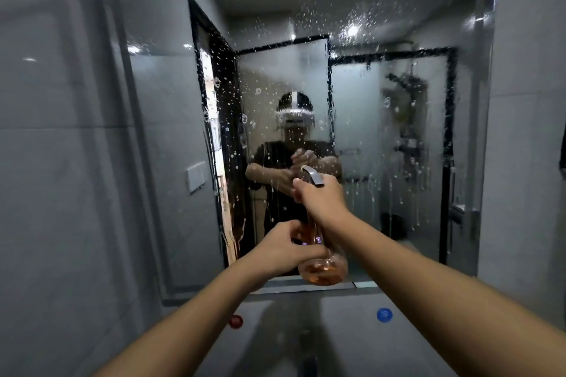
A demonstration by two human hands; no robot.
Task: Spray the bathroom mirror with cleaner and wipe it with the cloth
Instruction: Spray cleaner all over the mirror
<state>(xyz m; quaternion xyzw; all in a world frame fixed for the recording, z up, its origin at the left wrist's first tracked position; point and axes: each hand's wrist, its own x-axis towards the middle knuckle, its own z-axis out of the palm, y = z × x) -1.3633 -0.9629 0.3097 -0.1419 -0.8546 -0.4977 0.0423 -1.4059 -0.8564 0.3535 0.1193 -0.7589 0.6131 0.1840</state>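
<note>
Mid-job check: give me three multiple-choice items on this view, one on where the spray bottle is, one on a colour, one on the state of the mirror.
1. Where is the spray bottle?
A. Standing on a shelf
B. Held in both hands in front of the mirror
C. Lying on the floor

2. What colours are the two round caps on the wall below the mirror?
A. Both white
B. Green and yellow
C. Red and blue

3. What state is the mirror in?
A. Spattered with droplets and runs
B. Dry and spotless
C. Covered by a cloth

Answers:
1 B: the right hand grips the bottle's top by the trigger and the left hand holds its lower body.
2 C: a red cap sits at left, a blue cap at right.
3 A: white drops dot the glass and streaks run down its right part.
</note>
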